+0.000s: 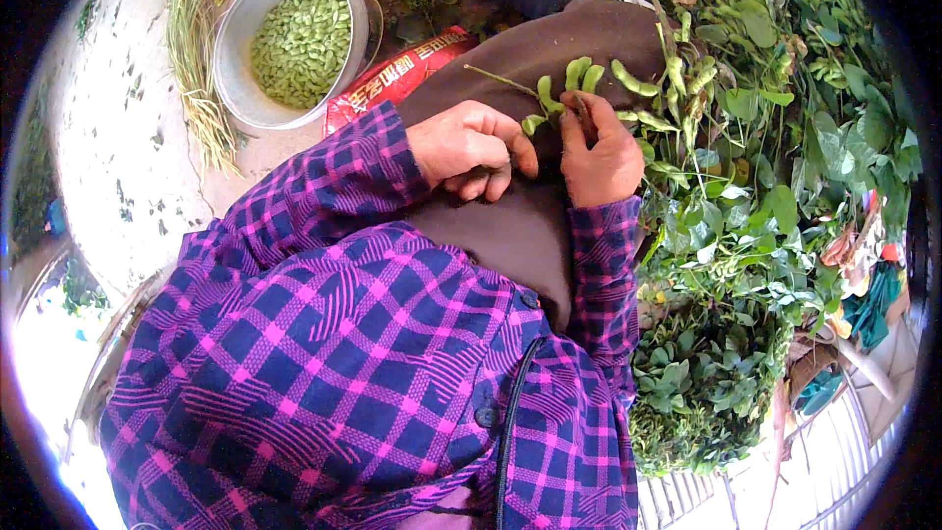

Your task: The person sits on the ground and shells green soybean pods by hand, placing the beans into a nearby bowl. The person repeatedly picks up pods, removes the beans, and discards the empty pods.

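My right hand [602, 151] pinches a cut soybean stem [504, 81] between thumb and fingers, over my brown-trousered leg. Plump green pods [578, 75] hang on this stem around the fingertips. Close by on the left is my left hand [475, 151], its fingers curled and a pod [531, 124] just beyond its index finger. Whether anything lies inside those curled fingers is hidden. More pods [634, 79] on a leafless soybean stalk [673, 66] rest beside my right hand. A white bucket [224, 51], partly filled with loose green pods [302, 44], stands past my left forearm.
Leafy soybean plants [758, 125] are heaped along my right side. A red printed bag [401, 73] lies between the bucket and my leg. Left of the bucket is a bundle of dry stalks [195, 51] on the concrete floor [132, 140], which has scattered leaf bits.
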